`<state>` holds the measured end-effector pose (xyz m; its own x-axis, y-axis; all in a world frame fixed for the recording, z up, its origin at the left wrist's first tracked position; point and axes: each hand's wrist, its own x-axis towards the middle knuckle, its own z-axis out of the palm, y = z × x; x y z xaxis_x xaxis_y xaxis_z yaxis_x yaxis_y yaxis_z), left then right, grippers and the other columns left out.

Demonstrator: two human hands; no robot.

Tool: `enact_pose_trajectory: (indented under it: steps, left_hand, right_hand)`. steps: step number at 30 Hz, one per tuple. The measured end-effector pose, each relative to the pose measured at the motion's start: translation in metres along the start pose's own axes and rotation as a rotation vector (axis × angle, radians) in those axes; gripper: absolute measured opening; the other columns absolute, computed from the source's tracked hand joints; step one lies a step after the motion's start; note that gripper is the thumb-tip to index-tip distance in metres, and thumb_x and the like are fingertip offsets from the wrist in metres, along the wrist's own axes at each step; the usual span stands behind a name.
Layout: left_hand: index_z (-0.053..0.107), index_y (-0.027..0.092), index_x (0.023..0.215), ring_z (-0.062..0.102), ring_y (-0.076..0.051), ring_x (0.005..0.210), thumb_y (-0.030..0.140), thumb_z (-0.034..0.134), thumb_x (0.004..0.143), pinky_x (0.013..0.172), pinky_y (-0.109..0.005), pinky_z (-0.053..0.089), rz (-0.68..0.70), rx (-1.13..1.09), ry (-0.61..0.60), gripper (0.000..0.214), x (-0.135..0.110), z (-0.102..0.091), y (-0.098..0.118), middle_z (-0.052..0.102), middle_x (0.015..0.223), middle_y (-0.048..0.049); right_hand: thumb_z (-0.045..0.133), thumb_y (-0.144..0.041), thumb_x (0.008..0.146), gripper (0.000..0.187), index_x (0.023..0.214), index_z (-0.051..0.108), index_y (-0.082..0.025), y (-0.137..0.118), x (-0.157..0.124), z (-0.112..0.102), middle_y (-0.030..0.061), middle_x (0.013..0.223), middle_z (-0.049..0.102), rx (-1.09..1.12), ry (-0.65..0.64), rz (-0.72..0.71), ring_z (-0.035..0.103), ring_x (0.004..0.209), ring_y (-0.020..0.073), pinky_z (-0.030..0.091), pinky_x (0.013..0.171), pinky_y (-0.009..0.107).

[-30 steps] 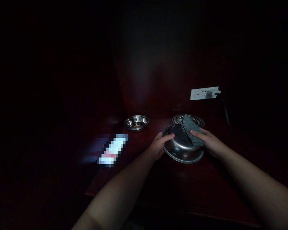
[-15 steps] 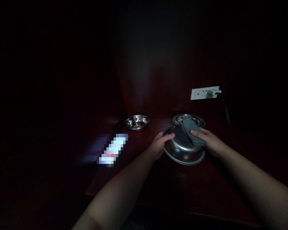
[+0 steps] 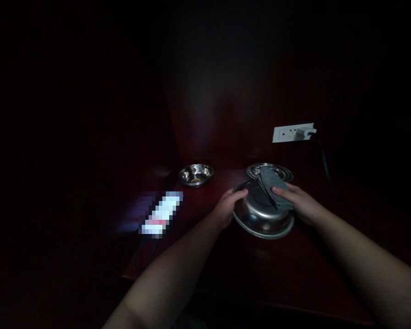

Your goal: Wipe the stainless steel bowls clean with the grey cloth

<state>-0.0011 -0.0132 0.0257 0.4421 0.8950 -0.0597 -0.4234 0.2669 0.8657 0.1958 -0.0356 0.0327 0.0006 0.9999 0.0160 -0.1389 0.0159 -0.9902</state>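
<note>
A shiny metal bowl (image 3: 260, 219) is held bottom up above the dark red table. My left hand (image 3: 228, 205) grips its left rim, thumb on the outer wall and fingers hidden beneath. A folded grey cloth (image 3: 274, 187) lies against the bowl's right side. My right hand (image 3: 299, 201) is closed on the cloth, with the thumb on top and the other fingers mostly out of sight, pressing it to the bowl. Just behind the bowl, partly covered by it and the cloth, is a stack of metal dishes (image 3: 287, 175).
Another metal bowl (image 3: 196, 176) stands upright at the back left, a sticker inside it. A lit, blurred-out screen (image 3: 162, 214) lies near the table's left edge, with a cable below. On the back wall, a white socket (image 3: 292, 133) holds a plug with a hanging cord.
The bowl has tilted or shifted very slightly, its lower rim a little lower and further right. Both hands keep their grip, and the cloth stays nearly in place.
</note>
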Motion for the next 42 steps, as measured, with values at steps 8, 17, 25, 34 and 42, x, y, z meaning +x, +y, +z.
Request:
enact_pose_trajectory:
  steps: [8, 17, 25, 34, 42]
  left_hand:
    - [0.066, 0.011, 0.090, 0.064, -0.020, 0.076, 0.029, 0.070, 0.065, 0.081, -0.034, 0.045, -0.003, -0.019, 0.011, 0.030, 0.002, 0.000, -0.001, 0.070, 0.083, -0.0094]
    - [0.065, 0.011, 0.091, 0.065, -0.021, 0.077, 0.030, 0.069, 0.065, 0.080, -0.034, 0.046, -0.004, -0.044, -0.004, 0.032, 0.003, -0.001, -0.002, 0.070, 0.081, -0.0093]
    - [0.064, 0.011, 0.094, 0.066, -0.024, 0.082, 0.031, 0.064, 0.070, 0.083, -0.036, 0.046, -0.027, -0.078, -0.015, 0.032, 0.008, -0.005, -0.005, 0.070, 0.085, -0.0111]
    - [0.065, 0.012, 0.092, 0.066, -0.021, 0.081, 0.031, 0.057, 0.076, 0.087, -0.035, 0.046, -0.094, -0.146, -0.035, 0.026, 0.002, -0.002, -0.002, 0.071, 0.082, -0.0090]
    - [0.066, 0.013, 0.088, 0.066, -0.022, 0.085, 0.032, 0.055, 0.076, 0.085, -0.035, 0.047, -0.092, -0.169, -0.057, 0.026, 0.002, -0.002, 0.000, 0.071, 0.082, -0.0091]
  right_hand:
    - [0.072, -0.033, 0.069, 0.037, 0.103, 0.064, -0.019, -0.002, -0.001, 0.002, 0.0033, 0.087, 0.073, 0.014, 0.011, 0.001, 0.069, 0.074, 0.0178, 0.053, 0.075, 0.029]
    - [0.071, -0.034, 0.071, 0.033, 0.099, 0.064, -0.019, -0.002, -0.002, 0.003, 0.0035, 0.087, 0.073, -0.006, 0.007, 0.007, 0.068, 0.076, 0.0175, 0.053, 0.072, 0.027]
    - [0.063, -0.045, 0.075, 0.035, 0.101, 0.066, -0.020, 0.003, 0.003, -0.003, 0.0037, 0.089, 0.073, -0.045, 0.038, -0.065, 0.068, 0.078, 0.0199, 0.053, 0.072, 0.029]
    - [0.058, -0.050, 0.077, 0.037, 0.095, 0.067, -0.018, 0.004, 0.008, -0.004, 0.0054, 0.091, 0.072, -0.010, 0.108, -0.016, 0.068, 0.082, 0.0216, 0.052, 0.076, 0.031]
    - [0.061, -0.042, 0.077, 0.030, 0.094, 0.067, -0.019, -0.002, 0.001, 0.002, 0.0041, 0.086, 0.072, -0.037, 0.110, -0.040, 0.067, 0.076, 0.0182, 0.051, 0.068, 0.027]
